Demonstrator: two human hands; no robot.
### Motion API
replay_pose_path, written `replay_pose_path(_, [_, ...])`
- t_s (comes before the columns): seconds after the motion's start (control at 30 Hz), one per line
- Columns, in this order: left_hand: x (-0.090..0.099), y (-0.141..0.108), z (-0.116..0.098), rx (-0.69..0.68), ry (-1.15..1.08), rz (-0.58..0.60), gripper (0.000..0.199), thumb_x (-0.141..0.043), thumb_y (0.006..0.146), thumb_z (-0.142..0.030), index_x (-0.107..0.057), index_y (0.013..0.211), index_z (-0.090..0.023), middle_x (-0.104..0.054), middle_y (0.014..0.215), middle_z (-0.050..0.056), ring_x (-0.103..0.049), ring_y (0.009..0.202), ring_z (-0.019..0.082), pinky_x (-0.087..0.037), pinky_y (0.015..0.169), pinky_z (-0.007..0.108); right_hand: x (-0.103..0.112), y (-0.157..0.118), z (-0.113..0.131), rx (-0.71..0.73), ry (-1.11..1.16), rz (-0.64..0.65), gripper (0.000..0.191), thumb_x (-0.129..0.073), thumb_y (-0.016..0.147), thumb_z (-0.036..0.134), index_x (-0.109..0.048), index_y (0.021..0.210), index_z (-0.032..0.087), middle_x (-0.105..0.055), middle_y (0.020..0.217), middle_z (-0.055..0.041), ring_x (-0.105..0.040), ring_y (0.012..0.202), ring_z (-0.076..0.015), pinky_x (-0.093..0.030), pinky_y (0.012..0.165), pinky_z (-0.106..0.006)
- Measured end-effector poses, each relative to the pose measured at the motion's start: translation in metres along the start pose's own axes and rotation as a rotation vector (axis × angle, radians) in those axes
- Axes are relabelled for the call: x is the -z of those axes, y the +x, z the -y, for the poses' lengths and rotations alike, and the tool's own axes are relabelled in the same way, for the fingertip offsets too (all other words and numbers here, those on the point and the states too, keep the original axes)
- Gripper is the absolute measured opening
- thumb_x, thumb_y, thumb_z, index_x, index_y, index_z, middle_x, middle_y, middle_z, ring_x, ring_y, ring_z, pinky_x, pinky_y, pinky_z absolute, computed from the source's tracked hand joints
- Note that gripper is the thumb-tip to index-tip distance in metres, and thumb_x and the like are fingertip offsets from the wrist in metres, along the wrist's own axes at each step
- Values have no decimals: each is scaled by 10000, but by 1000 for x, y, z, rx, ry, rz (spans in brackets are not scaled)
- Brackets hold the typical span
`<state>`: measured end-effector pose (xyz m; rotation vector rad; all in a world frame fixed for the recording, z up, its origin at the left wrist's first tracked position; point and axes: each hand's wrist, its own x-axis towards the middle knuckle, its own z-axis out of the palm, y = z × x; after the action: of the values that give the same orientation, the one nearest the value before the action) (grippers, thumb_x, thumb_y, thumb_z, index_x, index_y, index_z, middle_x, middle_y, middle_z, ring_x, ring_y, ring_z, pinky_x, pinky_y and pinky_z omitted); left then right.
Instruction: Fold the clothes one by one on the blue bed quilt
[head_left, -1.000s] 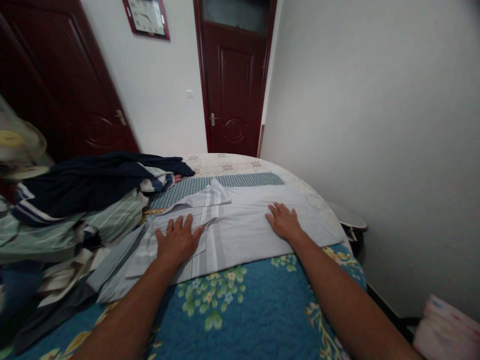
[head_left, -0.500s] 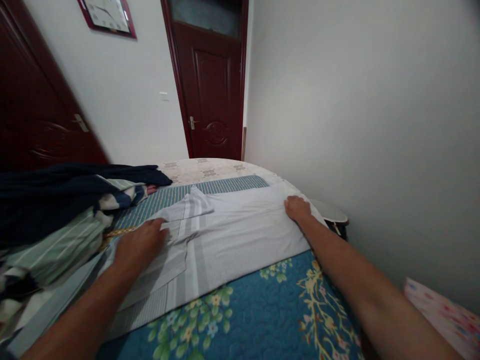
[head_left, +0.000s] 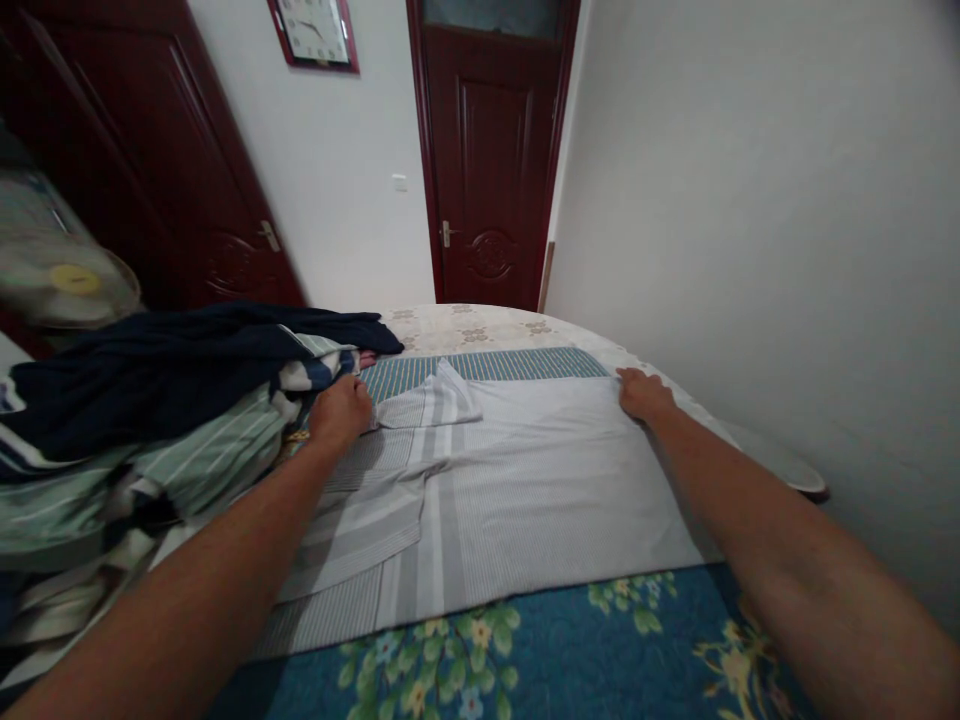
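A grey and white striped short-sleeved shirt (head_left: 525, 500) lies stretched out flat across the bed, its sleeve part folded over on the left. My left hand (head_left: 341, 412) is closed at the shirt's far left edge, beside the clothes pile, and seems to pinch the cloth there. At the far right corner of the shirt is my right hand (head_left: 643, 395), its fingers curled down on the edge. The fingertips of both hands are partly hidden.
Under the shirt lies a blue flowered quilted cover (head_left: 555, 640). A heap of dark and green striped clothes (head_left: 202, 400) sits on the left, with a fan (head_left: 71, 280) behind it. A wall (head_left: 787, 250) runs along the right, near a small round-edged surface (head_left: 780, 465).
My left hand has moved from the middle of the folded sleeve part to the shirt's far edge. The right hand still holds the far right corner. The view has turned left.
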<state>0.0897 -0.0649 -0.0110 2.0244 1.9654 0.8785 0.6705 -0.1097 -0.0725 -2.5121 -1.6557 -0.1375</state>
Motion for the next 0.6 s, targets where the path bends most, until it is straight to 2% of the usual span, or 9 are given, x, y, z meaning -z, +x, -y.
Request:
replay_pose_path(0.07, [0, 1, -3, -143, 73, 72, 333, -584, 935, -373, -725, 1197, -222, -781, 1143, 130, -710, 1119, 335, -512, 1025, 438, -1, 7, 1, 2, -7, 14, 636, -418, 1001, 272, -498, 1631, 245, -522, 1620, -176, -533, 1388, -427, -484, 1097, -645])
replay_pose_path(0.13, [-9, -4, -14, -387, 118, 230, 482, -663, 898, -394, -687, 1365, -275, -758, 1302, 94, -680, 1221, 305, -483, 1100, 402, -2, 10, 4, 32, -23, 22, 626, -443, 983, 237, -544, 1600, 247, -584, 1554, -179, -545, 1364, -417, -492, 1088, -620])
replay_pose_path(0.17, [-17, -8, -22, -486, 124, 303, 548, -699, 878, -402, -669, 1416, -296, -733, 1375, 87, -651, 1283, 305, -457, 1139, 403, -2, 11, 6, 52, -31, 15, 615, -445, 979, 219, -570, 1581, 247, -605, 1523, -183, -554, 1348, -411, -495, 1083, -608])
replay_pose_path(0.23, [-37, -16, -39, -570, 146, 392, 533, -735, 861, -404, -706, 1385, -312, -707, 1428, 94, -610, 1348, 319, -425, 1174, 418, -2, 10, 9, 80, -44, -18, 589, -429, 982, 192, -619, 1538, 239, -628, 1470, -194, -568, 1318, -398, -500, 1074, -584])
replay_pose_path(0.3, [-57, -22, -55, -519, 146, 405, 334, -705, 891, -378, -781, 1199, -274, -738, 1344, 127, -628, 1310, 327, -439, 1149, 426, -2, 7, 11, 75, -45, -53, 562, -410, 992, 190, -659, 1495, 225, -633, 1429, -205, -573, 1299, -387, -503, 1068, -563])
replay_pose_path(0.4, [-78, -19, -65, -328, 44, 292, 171, -634, 939, -327, -761, 983, -221, -766, 1181, 169, -664, 1228, 341, -456, 1101, 446, -4, 4, 11, 19, -12, -90, 513, -428, 991, 219, -701, 1424, 183, -629, 1394, -219, -563, 1299, -377, -500, 1071, -536])
replay_pose_path(0.5, [-77, -2, -58, -156, -87, 160, 231, -553, 996, -339, -705, 1098, -199, -757, 1139, 184, -680, 1175, 354, -475, 1039, 468, -7, 4, 9, -31, 29, -141, 459, -449, 979, 243, -731, 1324, 135, -626, 1382, -229, -556, 1299, -376, -500, 1069, -515])
replay_pose_path(0.6, [-60, 23, -38, 93, -462, 66, 293, -509, 1033, -362, -636, 1243, -204, -745, 1172, 177, -661, 1192, 336, -502, 977, 448, -10, 4, 8, -24, 62, -174, 427, -448, 973, 243, -725, 1270, 110, -660, 1328, -229, -575, 1264, -369, -502, 1056, -498])
